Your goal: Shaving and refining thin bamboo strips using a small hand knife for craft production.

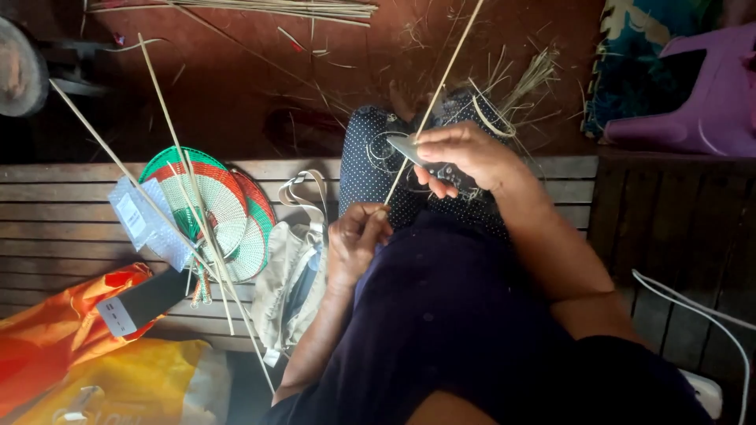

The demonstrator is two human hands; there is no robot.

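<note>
My left hand (356,240) pinches the lower end of a long thin cane strip (438,88) that runs up and to the right across my lap. Higher up, my right hand (465,156) grips a knife (409,148) whose blade lies against the strip. Both hands sit over my knees, which are covered by dark dotted cloth (370,169). Thin shavings and fibres (520,86) lie on the cloth and on the floor beyond it.
I sit on a wooden slat bench (71,212). To my left lie woven round fans (209,205), long cane sticks (169,126), a beige cloth bag (295,271) and orange and yellow plastic bags (87,354). A purple plastic stool (701,86) stands at the upper right; a white cable (693,307) is at the right.
</note>
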